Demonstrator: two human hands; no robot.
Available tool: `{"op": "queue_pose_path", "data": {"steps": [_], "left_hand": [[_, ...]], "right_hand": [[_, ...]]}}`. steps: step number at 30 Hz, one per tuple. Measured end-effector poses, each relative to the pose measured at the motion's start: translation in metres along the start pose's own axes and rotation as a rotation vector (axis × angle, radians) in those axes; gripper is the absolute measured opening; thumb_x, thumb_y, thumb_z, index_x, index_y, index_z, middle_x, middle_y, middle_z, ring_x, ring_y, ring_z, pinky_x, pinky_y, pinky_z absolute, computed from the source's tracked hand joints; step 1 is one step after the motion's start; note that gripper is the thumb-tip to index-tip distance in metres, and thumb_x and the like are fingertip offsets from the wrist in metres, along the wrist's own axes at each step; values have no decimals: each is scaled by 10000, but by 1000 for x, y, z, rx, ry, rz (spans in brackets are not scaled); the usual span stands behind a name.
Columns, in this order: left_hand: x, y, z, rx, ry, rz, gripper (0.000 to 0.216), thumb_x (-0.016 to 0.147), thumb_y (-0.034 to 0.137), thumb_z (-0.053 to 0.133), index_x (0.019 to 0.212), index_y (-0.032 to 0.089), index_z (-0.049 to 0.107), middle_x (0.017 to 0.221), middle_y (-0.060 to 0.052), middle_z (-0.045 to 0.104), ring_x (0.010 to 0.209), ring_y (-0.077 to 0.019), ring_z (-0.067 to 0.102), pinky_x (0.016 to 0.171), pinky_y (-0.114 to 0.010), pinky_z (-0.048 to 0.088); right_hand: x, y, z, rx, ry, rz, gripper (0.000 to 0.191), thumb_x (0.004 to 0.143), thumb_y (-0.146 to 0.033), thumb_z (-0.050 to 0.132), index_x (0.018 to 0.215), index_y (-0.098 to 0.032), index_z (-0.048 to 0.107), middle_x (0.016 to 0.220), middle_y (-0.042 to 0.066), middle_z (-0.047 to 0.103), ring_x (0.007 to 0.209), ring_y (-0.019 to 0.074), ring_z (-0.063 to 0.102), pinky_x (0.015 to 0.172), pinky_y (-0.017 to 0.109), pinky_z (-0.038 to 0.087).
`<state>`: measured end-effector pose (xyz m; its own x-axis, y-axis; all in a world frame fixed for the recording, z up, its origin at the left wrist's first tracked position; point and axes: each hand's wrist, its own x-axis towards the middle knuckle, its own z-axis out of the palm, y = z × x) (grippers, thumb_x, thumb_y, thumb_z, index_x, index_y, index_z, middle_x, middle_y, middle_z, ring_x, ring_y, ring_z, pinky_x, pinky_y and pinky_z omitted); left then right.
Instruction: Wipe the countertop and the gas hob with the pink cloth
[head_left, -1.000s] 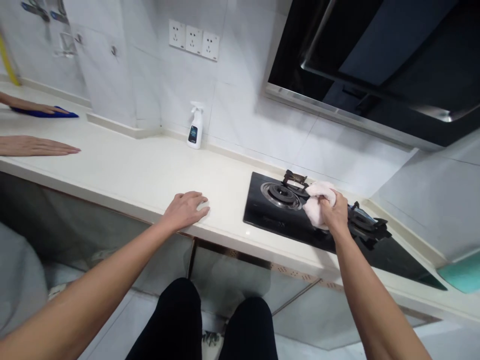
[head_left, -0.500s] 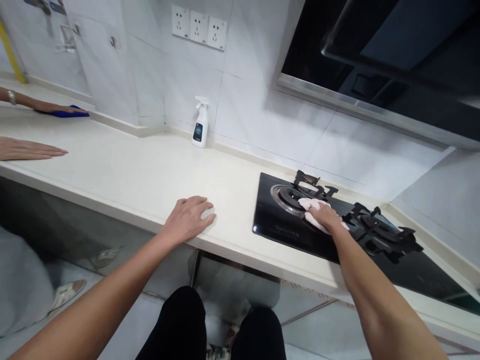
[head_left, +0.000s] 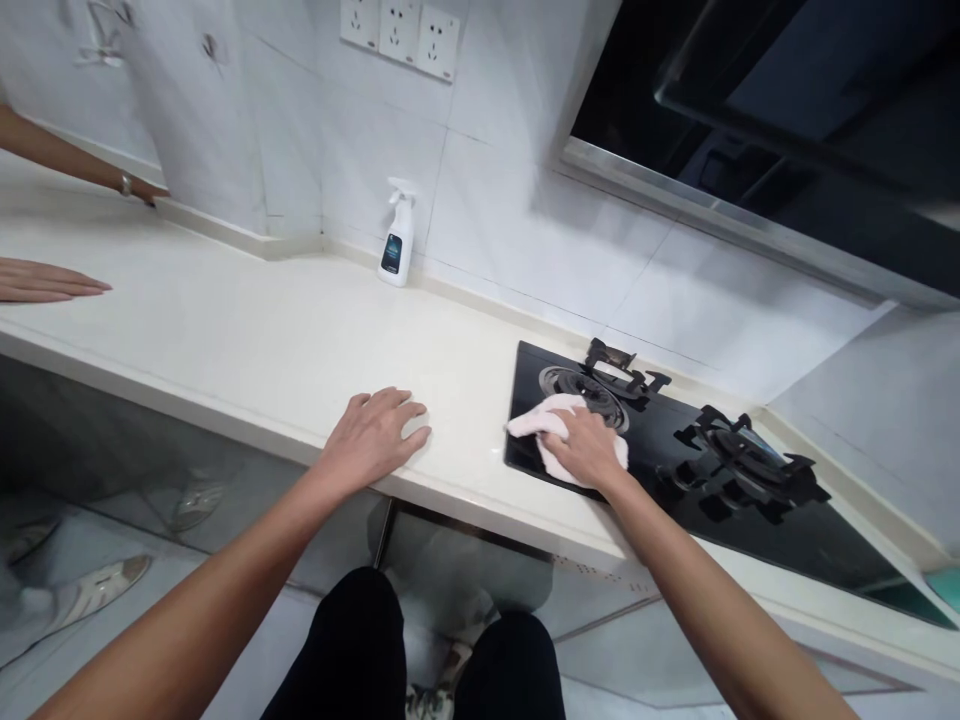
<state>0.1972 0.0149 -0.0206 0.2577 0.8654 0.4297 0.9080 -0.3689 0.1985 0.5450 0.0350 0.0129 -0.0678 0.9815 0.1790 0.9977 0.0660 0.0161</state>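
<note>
Pressing a pale cloth [head_left: 541, 418] onto the black stove [head_left: 651, 432] with the right hand [head_left: 589, 445], with fingers closed over the bunched fabric. Keeping it at the left end of the glass, just in front of the left burner [head_left: 592, 390], with one corner reaching the stove's side edge. Resting the left hand [head_left: 375, 435] palm down on the white counter [head_left: 247, 350], open, with fingers slightly spread, well apart from the cloth. Facing a white spray bottle [head_left: 403, 240], upright at the back of the counter near the wall [head_left: 510, 180], with a dark label [head_left: 391, 254] and a trigger top [head_left: 401, 187]. Cannot tell the contents or the level through the white plastic. Sharing the counter with a co-worker at far left: one flat hand [head_left: 52, 280] near the front edge, one outstretched arm [head_left: 67, 150] farther back, with a wrist band [head_left: 126, 185].
</note>
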Motion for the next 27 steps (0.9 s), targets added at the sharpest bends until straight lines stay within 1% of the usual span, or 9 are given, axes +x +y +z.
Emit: {"op": "queue_pose_path", "data": {"steps": [5, 9, 12, 15, 17, 19, 21, 25, 27], "left_hand": [[3, -6, 0, 16, -19, -12, 456, 992, 487, 457, 1281, 244, 713, 1487, -106, 626, 1451, -288, 499, 1159, -487, 361], [5, -7, -4, 28, -51, -46, 470, 982, 494, 462, 1298, 252, 711, 1503, -88, 620, 1461, -272, 496, 1169, -467, 368], [5, -6, -6, 32, -68, -64, 477, 983, 497, 450, 1303, 258, 710, 1507, -78, 620, 1464, -265, 498, 1173, -450, 372], [5, -7, -5, 44, -75, -69, 487, 984, 508, 443, 1317, 264, 701, 1514, -74, 615, 1476, -265, 484, 1176, -454, 371], [4, -9, -4, 41, -74, -68, 494, 982, 521, 446, 1319, 263, 699, 1518, -75, 611, 1479, -271, 480, 1177, -462, 369], [4, -10, -2, 27, -64, -67, 494, 980, 532, 449, 1310, 267, 702, 1511, -75, 617, 1476, -279, 483, 1177, -468, 367], [3, -10, -1, 19, -49, -61, 486, 977, 531, 451, 1295, 268, 708, 1500, -79, 627, 1471, -283, 487, 1173, -472, 366], [4, -9, 0, 14, -28, -51, 470, 959, 526, 468, 1263, 269, 719, 1478, -84, 641, 1451, -290, 505, 1159, -474, 368], [5, -9, -2, 3, -27, -65, 463, 952, 538, 474, 1244, 280, 725, 1461, -79, 652, 1435, -292, 516, 1146, -471, 375]], "right_hand": [[52, -42, -1, 192, -48, -47, 678, 972, -768, 377, 1481, -360, 563, 1623, 79, 436, 1451, 393, 379, 1143, 665, 298], [70, -55, -6, 253, -85, -23, 686, 994, -780, 297, 1465, -376, 589, 1650, 84, 396, 1503, 403, 318, 1163, 706, 234], [49, -55, -7, 274, -65, -110, 549, 1003, -702, 418, 1388, -389, 651, 1640, 62, 411, 1509, 355, 322, 1186, 649, 242], [7, -45, -3, 331, 5, -297, 436, 965, -571, 576, 1312, -337, 696, 1568, 73, 489, 1417, 323, 429, 1155, 572, 325], [-19, -32, 1, 411, 63, -397, 364, 925, -472, 630, 1233, -304, 726, 1481, 72, 558, 1325, 296, 503, 1120, 520, 379], [-34, -13, 4, 527, 122, -416, 313, 882, -410, 647, 1149, -277, 743, 1378, 68, 615, 1244, 267, 558, 1088, 469, 425], [-33, 16, 4, 637, 208, -303, 307, 844, -414, 643, 1088, -254, 741, 1271, 68, 652, 1158, 255, 604, 1033, 439, 480], [5, 94, -6, 641, 448, 234, 438, 780, -491, 618, 1122, -233, 706, 1236, 94, 669, 1074, 280, 641, 951, 443, 537], [28, 129, -10, 611, 499, 371, 486, 789, -486, 588, 1178, -212, 685, 1231, 139, 673, 1077, 308, 641, 967, 480, 527]]}}
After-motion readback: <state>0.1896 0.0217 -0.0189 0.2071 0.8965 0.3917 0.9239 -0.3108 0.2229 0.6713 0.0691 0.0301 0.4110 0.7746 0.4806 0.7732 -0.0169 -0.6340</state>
